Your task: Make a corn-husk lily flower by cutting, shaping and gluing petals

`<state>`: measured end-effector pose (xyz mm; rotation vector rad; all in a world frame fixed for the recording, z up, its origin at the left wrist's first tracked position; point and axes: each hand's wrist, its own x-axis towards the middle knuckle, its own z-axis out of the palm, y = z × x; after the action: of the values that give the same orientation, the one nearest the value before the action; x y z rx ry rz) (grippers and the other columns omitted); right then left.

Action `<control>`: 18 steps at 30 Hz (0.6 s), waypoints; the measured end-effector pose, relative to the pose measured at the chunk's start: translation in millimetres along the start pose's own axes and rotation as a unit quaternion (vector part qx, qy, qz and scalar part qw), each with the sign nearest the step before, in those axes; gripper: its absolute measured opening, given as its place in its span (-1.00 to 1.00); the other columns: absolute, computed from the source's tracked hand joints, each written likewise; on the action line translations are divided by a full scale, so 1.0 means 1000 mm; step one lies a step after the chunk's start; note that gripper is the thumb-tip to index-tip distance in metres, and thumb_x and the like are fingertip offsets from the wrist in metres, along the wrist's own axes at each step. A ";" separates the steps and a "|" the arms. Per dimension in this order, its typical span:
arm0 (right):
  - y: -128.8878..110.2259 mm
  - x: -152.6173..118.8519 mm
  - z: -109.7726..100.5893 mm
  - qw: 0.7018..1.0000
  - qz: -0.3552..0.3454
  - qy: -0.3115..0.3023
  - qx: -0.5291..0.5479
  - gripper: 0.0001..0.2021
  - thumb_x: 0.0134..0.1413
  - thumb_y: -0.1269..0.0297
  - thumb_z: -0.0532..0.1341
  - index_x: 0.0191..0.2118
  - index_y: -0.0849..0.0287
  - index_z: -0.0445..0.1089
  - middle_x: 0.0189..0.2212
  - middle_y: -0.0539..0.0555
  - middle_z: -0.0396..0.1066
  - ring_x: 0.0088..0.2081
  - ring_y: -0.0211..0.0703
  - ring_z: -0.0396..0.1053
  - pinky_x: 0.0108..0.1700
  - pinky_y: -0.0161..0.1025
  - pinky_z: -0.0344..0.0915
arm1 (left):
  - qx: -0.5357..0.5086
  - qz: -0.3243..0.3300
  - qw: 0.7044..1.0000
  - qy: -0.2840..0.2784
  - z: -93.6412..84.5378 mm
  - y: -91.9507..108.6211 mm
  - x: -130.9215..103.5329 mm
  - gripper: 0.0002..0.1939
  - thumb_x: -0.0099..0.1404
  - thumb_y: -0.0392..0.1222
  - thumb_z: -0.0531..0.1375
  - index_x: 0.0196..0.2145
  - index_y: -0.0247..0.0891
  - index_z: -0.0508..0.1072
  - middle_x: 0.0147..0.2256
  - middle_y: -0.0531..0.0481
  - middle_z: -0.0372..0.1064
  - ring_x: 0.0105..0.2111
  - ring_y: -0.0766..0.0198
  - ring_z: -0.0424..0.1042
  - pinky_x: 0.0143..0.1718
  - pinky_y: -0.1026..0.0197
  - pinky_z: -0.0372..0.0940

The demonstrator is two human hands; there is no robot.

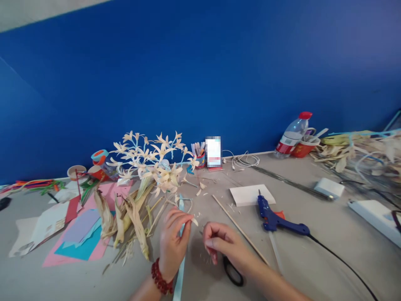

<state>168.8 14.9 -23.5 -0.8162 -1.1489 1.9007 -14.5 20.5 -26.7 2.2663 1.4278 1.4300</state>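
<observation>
Near the lower middle, my left hand (175,240), with a red bead bracelet (160,278) at the wrist, pinches a small pale petal (194,221) between thumb and fingertips. To its right my right hand (222,242) is closed with curled fingers; what it holds, if anything, is too small to make out. Black-handled scissors (233,271) lie partly under the right hand. A light blue strip (179,280) runs beside and beneath the left hand. Behind the hands stands a bunch of pale flowers (163,167) with light blue stems.
Dried corn husks (136,221) and coloured paper (81,246) lie at left. A blue glue gun (272,219) rests by white card (247,195), with a thin stick (239,230) nearer the hands. A bottle (291,138) and power strip (379,217) are at right.
</observation>
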 end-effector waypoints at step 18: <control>0.020 0.008 -0.013 0.980 -0.068 -0.043 -0.182 -0.81 0.03 0.23 0.24 -0.50 0.17 0.27 -0.58 -0.09 0.23 -0.57 -0.35 0.19 -0.55 -0.43 0.14 | 0.222 -0.112 0.943 -0.221 0.079 -0.038 0.110 -0.82 0.26 -0.32 0.15 -0.42 -0.24 0.55 -0.37 -0.09 0.51 -0.23 0.14 0.45 -0.13 0.14 0.24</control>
<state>169.7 21.2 -48.3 -0.8297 -1.5957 1.6495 32.3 152.6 -18.7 2.3450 1.8975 0.5161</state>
